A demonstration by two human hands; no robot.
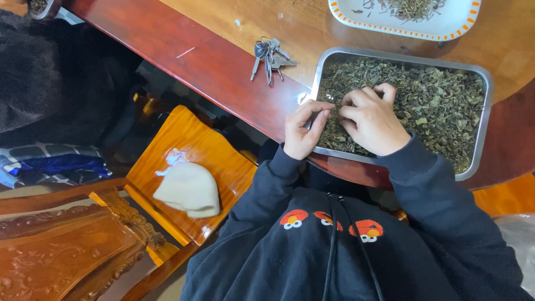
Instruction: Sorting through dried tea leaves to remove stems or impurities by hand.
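Polished wooden table (223, 61), metal tray (484, 120) of dried leaves (434, 106) lying lengthwise across. Left hand (304, 131) at near-left corner, fingers pinching leaves; right hand (372, 120) just beside, curled, resting on leaves.

Bare wood lies open at the frame's top centre, between the bunch of keys (269, 56) and the white orange-edged plate (356, 15) — a hand could pass there. The steel tray (484, 126) fills centre right. At lower left, the wooden chair (223, 161) and folded cream cloth (189, 189) crowd the table edge.
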